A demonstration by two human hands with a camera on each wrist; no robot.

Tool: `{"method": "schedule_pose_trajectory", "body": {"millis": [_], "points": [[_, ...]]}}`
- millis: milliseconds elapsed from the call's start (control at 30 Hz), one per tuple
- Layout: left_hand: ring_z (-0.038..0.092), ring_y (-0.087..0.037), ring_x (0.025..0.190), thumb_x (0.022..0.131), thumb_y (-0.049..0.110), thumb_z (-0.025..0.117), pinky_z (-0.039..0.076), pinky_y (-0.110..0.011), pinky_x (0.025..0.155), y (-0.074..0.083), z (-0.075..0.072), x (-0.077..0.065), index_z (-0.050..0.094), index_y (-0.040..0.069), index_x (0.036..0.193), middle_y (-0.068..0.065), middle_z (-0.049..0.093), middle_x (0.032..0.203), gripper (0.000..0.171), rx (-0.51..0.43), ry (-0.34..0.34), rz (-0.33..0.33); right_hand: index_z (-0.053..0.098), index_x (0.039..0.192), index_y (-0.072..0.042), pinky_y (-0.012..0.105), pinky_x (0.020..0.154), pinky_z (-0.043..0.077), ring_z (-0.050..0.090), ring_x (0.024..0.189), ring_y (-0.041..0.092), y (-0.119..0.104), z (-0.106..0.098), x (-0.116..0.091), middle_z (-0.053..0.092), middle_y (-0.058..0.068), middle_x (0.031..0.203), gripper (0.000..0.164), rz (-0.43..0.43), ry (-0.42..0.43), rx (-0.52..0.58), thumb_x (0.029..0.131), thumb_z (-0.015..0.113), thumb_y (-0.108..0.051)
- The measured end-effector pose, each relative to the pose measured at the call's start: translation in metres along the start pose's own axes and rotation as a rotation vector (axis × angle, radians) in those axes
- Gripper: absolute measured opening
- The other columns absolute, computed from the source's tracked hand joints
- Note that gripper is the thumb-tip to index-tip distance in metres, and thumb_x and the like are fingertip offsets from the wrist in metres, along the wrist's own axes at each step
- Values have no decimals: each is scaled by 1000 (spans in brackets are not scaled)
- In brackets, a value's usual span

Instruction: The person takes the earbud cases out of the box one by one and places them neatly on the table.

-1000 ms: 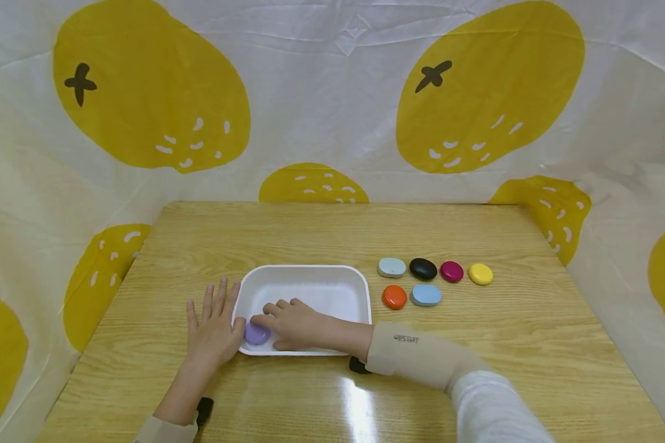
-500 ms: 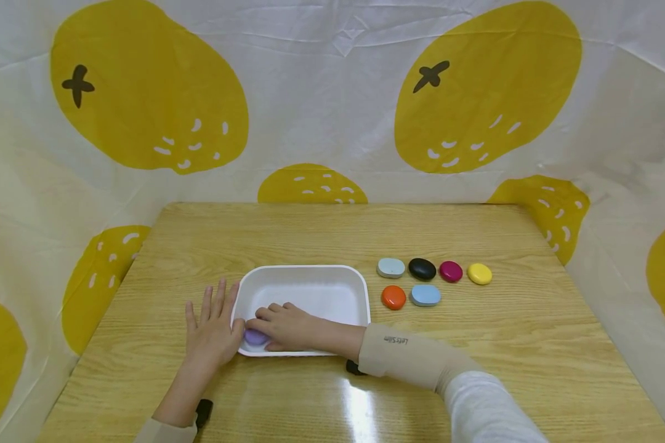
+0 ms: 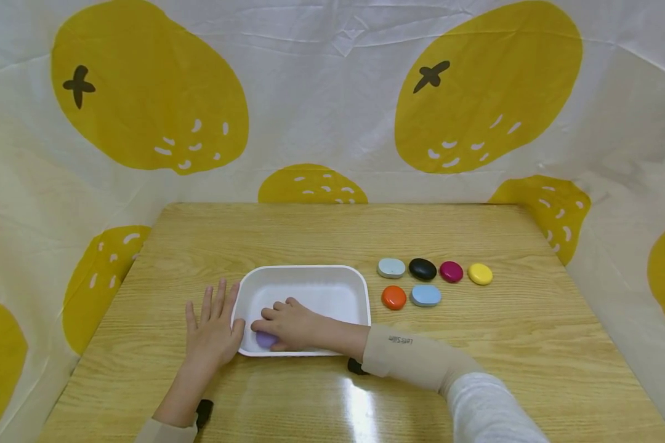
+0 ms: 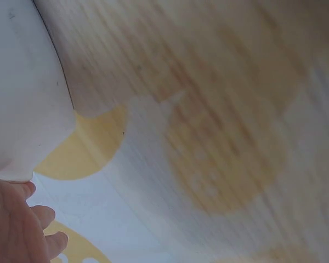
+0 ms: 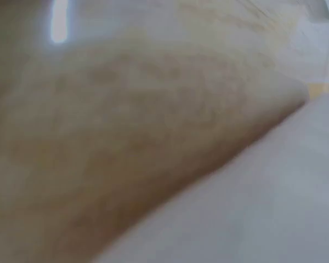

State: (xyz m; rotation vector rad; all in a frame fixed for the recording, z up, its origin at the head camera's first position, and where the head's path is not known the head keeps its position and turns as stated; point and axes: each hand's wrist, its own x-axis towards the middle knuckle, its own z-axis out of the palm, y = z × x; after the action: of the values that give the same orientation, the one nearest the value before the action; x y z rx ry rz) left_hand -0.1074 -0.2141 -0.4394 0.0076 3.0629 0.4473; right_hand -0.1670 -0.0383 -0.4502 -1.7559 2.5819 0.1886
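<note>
A white rectangular tray (image 3: 332,294) lies on the wooden table. Inside its front left corner is a smooth purple pebble-like piece (image 3: 266,339), partly hidden under my right hand (image 3: 292,326). That hand reaches in over the front right side, its fingers and thumb curled about the piece. My left hand (image 3: 213,332) rests at the tray's left edge, fingers spread and straight, thumb against the rim. In the left wrist view the left hand's fingers (image 4: 46,216) show beside the tray wall (image 4: 27,87). The right wrist view shows the blurred tray wall (image 5: 247,208) but no hand.
Right of the tray lie smooth pieces in two rows: pale grey-blue (image 3: 391,268), black (image 3: 423,269), magenta (image 3: 451,271) and yellow (image 3: 480,274) behind, orange (image 3: 394,298) and light blue (image 3: 425,295) in front. A patterned cloth (image 3: 321,111) hangs behind the table (image 3: 449,375).
My right hand first closed leftward over the purple piece in the corner, then drew it slightly right within the tray. The left hand stays at the rim.
</note>
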Motion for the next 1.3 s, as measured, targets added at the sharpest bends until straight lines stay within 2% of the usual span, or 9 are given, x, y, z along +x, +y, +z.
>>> {"method": "schedule_pose_trajectory", "body": {"millis": [100, 200, 333, 467, 567, 767, 867, 1033, 1300], "points": [[-7, -36, 138, 92, 26, 34, -15, -60, 103, 0, 1, 0, 14, 10, 147, -18, 4, 152, 61, -8, 3, 2, 49, 124, -32, 35, 88, 42, 51, 95, 11, 6, -6, -7, 52, -10, 109, 50, 38, -16, -14, 80, 61, -50], [-7, -36, 138, 92, 26, 34, -17, -58, 103, -1, 2, 0, 14, 9, 147, -18, 5, 152, 61, -19, 12, 5, 50, 123, -32, 39, 95, 37, 51, 97, 12, 16, -15, -18, 52, -10, 107, 51, 84, 10, -18, 77, 64, -48], [-8, -36, 138, 92, 26, 34, -18, -58, 103, -1, 3, 0, 15, 9, 147, -19, 6, 152, 61, -35, 24, 11, 50, 122, -29, 38, 96, 36, 49, 96, 13, 34, -27, -40, 50, -7, 104, 48, 137, 102, -1, 78, 63, -44], [-6, -36, 138, 92, 25, 35, -14, -60, 104, -1, 3, -1, 15, 9, 147, -18, 6, 152, 61, -32, 24, 10, 51, 119, -25, 41, 96, 37, 50, 99, 17, 51, -38, -69, 52, -3, 105, 45, 204, 222, 78, 79, 65, -38], [-4, -37, 138, 92, 25, 35, -11, -61, 104, -1, 3, 0, 15, 9, 147, -18, 6, 152, 61, -25, 22, 8, 53, 118, -23, 44, 95, 37, 51, 100, 21, 62, -41, -93, 53, 1, 107, 45, 271, 301, 118, 77, 68, -35], [-5, -37, 138, 92, 25, 34, -17, -59, 103, -2, 3, -1, 14, 10, 147, -17, 4, 152, 60, -42, 13, 2, 57, 114, -20, 47, 92, 38, 52, 98, 26, 80, -34, -140, 53, 5, 104, 43, 427, 398, 130, 74, 70, -30], [-7, -36, 138, 93, 26, 34, -16, -59, 103, -2, 3, -1, 13, 10, 147, -17, 3, 152, 60, -41, 11, 0, 58, 112, -18, 50, 90, 38, 53, 97, 28, 88, -27, -163, 54, 8, 103, 42, 526, 409, 145, 73, 72, -28], [-5, -37, 138, 93, 26, 34, -13, -61, 104, -2, 3, -1, 13, 10, 147, -17, 3, 153, 60, -38, 13, 1, 55, 117, -15, 56, 88, 36, 50, 103, 36, 101, -12, -202, 53, 13, 108, 48, 690, 366, 181, 74, 72, -29], [-7, -36, 138, 93, 26, 33, -12, -61, 103, -2, 2, -1, 13, 10, 147, -17, 3, 152, 60, -34, 8, 7, 53, 116, -12, 60, 85, 34, 46, 104, 37, 115, 13, -249, 52, 16, 109, 47, 846, 336, 225, 75, 71, -24]]}}
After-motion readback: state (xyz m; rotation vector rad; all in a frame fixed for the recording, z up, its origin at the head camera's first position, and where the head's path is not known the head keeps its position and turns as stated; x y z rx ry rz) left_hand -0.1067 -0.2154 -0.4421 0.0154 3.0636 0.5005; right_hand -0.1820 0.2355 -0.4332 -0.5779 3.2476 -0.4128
